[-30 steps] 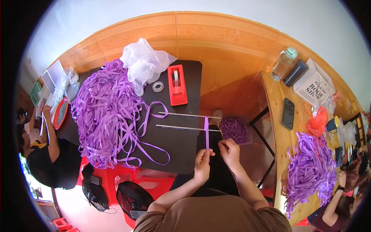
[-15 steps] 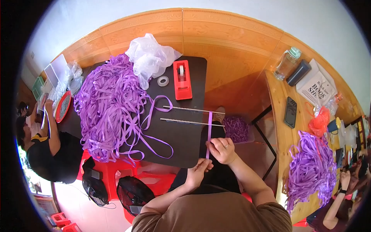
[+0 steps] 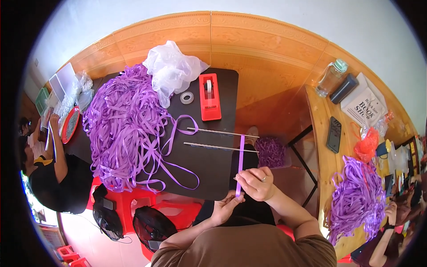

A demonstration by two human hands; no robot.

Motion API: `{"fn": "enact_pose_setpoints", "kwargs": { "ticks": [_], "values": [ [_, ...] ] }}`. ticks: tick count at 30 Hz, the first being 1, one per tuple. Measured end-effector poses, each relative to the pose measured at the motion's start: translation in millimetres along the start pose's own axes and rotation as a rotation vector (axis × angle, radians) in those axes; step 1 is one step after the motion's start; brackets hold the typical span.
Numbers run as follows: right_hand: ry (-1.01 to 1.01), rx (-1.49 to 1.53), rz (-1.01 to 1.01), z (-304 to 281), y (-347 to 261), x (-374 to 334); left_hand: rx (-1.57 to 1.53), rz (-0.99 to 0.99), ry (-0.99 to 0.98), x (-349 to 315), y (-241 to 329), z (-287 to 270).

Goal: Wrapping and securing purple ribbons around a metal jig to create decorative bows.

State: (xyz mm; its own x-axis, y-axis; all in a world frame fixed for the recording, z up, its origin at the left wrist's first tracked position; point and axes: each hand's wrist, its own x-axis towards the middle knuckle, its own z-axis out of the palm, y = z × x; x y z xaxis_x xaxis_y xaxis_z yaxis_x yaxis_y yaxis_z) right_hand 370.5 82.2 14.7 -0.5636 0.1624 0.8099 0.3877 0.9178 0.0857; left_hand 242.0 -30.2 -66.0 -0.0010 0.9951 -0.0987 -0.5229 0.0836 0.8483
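A purple ribbon strip [image 3: 241,155] runs from two thin metal rods toward me, past the table's right edge. My left hand [image 3: 227,208] pinches the strip's near end between thumb and fingers. My right hand [image 3: 258,184], a ring on one finger, is closed against the strip a little farther up. A small thin tip shows at its fingertips; what it belongs to is hidden. The upper rod [image 3: 213,131] and the lower rod [image 3: 209,145] lie nearly parallel, jutting over the dark table [image 3: 209,173]. A large heap of purple ribbon [image 3: 124,129] covers the table's left part.
Behind the rods stand a red tape dispenser [image 3: 210,98], a tape roll [image 3: 187,98] and a crumpled plastic bag [image 3: 171,71]. A bin of ribbon pieces [image 3: 271,152] sits below. The wooden table [image 3: 320,129] at right bears a phone [image 3: 334,135] and more ribbon [image 3: 358,200]. Other people work at both sides.
Both hands have come slightly nearer to me along the strip, the right one with its fingers now lower on it. The whole view has shifted a little downward.
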Motion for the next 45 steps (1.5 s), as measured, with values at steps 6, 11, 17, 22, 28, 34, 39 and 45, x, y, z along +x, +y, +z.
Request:
{"fn": "enact_pose_setpoints", "kwargs": {
  "ticks": [6,11,17,22,28,34,39,45],
  "values": [
    [0.048,0.171,0.207,-2,41,48,0.097,-0.095,0.018,21,-19,-8],
    [0.014,0.439,0.469,32,103,57,0.186,-0.026,0.017,50,-26,4],
    [-0.104,1.076,0.948,74,141,28,0.269,0.059,0.131,80,-28,24],
    [-0.078,1.220,1.195,77,138,19,0.289,0.108,0.181,118,-30,21],
    [-0.078,1.254,1.344,84,140,10,0.199,0.418,0.296,154,-18,35],
    [-0.208,1.449,1.674,79,129,-24,0.177,0.546,0.404,169,-20,49],
    [-0.189,1.405,1.800,79,97,-44,-0.039,0.412,0.272,158,-20,44],
    [-0.022,1.315,1.672,66,65,-54,-0.172,0.327,0.379,145,-13,56]
  ]
}}
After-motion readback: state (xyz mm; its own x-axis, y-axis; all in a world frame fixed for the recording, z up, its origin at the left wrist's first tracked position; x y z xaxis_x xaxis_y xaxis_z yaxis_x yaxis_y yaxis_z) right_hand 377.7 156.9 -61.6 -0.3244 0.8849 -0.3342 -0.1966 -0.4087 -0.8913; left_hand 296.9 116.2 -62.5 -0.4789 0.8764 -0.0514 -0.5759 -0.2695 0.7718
